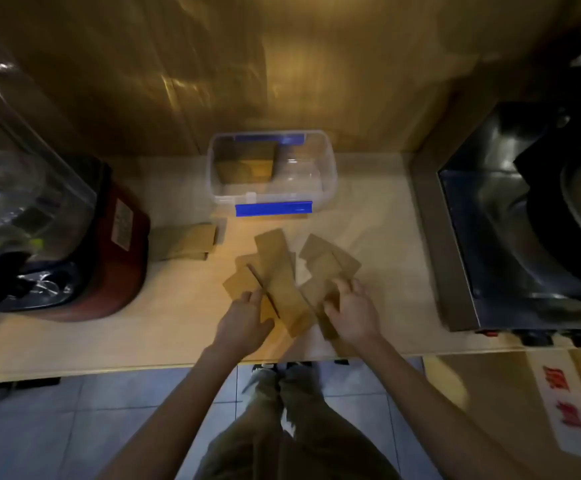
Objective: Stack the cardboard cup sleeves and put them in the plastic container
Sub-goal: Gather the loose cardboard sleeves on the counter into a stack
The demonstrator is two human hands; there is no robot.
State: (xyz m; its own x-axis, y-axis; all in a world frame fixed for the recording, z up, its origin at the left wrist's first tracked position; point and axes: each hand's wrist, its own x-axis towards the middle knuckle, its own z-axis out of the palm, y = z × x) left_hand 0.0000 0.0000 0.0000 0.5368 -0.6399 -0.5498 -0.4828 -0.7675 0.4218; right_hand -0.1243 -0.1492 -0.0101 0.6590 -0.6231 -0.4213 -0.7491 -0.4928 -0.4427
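Loose cardboard sleeves lie scattered and overlapping mid-worktop, right in front of you. Your left hand pinches the edge of one sleeve, grip closed on it. Your right hand presses fingers down onto another cluster; whether that grip actually holds one, you cannot tell. A tidy stack sits to the left. Behind, the clear plastic container already holds some sleeves.

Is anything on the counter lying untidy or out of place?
Yes. The loose sleeves lie scattered and crossed at odd angles near both hands, left and right. The pile and the container look orderly.
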